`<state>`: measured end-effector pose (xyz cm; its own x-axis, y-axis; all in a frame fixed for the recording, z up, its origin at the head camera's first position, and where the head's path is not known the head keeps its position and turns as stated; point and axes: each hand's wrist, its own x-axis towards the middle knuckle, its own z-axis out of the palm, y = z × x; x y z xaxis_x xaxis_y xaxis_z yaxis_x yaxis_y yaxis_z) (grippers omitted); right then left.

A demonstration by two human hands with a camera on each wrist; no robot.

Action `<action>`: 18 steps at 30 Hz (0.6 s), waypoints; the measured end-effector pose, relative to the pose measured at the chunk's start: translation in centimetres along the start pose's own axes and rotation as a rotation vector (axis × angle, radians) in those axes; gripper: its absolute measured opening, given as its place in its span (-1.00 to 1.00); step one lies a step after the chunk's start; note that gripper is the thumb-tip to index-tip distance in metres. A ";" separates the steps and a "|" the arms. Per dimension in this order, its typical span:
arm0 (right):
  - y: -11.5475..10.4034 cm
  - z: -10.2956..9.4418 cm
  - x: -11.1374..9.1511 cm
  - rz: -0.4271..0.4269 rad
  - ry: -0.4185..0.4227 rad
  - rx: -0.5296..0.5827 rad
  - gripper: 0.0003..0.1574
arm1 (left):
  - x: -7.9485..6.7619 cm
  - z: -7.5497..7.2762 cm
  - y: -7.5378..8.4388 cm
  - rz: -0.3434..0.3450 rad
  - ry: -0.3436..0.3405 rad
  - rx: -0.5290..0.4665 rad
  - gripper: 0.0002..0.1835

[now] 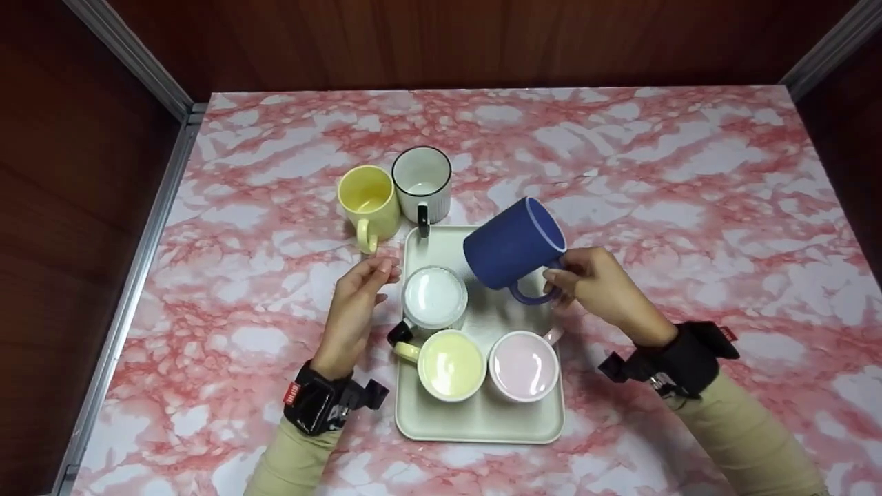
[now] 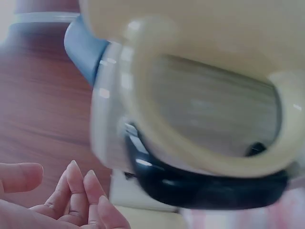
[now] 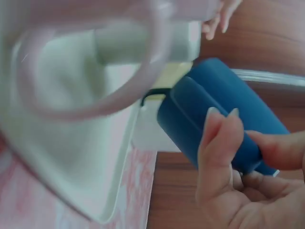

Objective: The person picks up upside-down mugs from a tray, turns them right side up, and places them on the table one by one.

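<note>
My right hand (image 1: 586,286) grips the handle of a dark blue mug (image 1: 506,244), holding it tilted over the upper right part of a pale tray (image 1: 482,428). In the right wrist view the thumb and fingers close round the handle of this blue mug (image 3: 267,100). Beside the tray's left edge is my left hand (image 1: 351,310), its fingers loosely bent with nothing between them. Three mugs stand bottom up on the tray: a white mug (image 1: 434,296) with a black handle, a yellow mug (image 1: 451,366) and a pink mug (image 1: 524,366).
Beyond the tray's far left corner stand an upright yellow mug (image 1: 368,196) and a white ribbed mug (image 1: 422,176) with a black rim and handle, side by side. A red-and-white marbled table (image 1: 689,207) carries everything. Dark wood panels (image 1: 482,41) enclose its back and sides.
</note>
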<state>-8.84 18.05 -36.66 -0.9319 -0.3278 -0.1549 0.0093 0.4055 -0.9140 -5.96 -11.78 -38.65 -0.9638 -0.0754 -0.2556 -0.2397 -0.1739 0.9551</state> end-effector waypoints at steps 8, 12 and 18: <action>-1.2 -0.1 -0.7 0.044 -0.015 0.549 -0.87 | -1.5 2.4 2.7 0.047 -0.174 -0.104 -0.79; -1.5 0.1 -1.1 0.006 -0.037 0.717 -0.87 | -1.7 4.1 3.2 -0.029 -0.263 -0.189 -0.79; -1.9 0.5 -1.3 0.010 -0.051 0.872 -0.83 | -1.7 6.7 3.1 -0.106 -0.369 -0.224 -0.81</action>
<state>-7.47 17.25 -34.88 -0.9132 -0.3740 -0.1618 0.3107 -0.3820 -0.8704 -5.87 -5.62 -34.22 -0.9220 0.3030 -0.2412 -0.3476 -0.3729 0.8603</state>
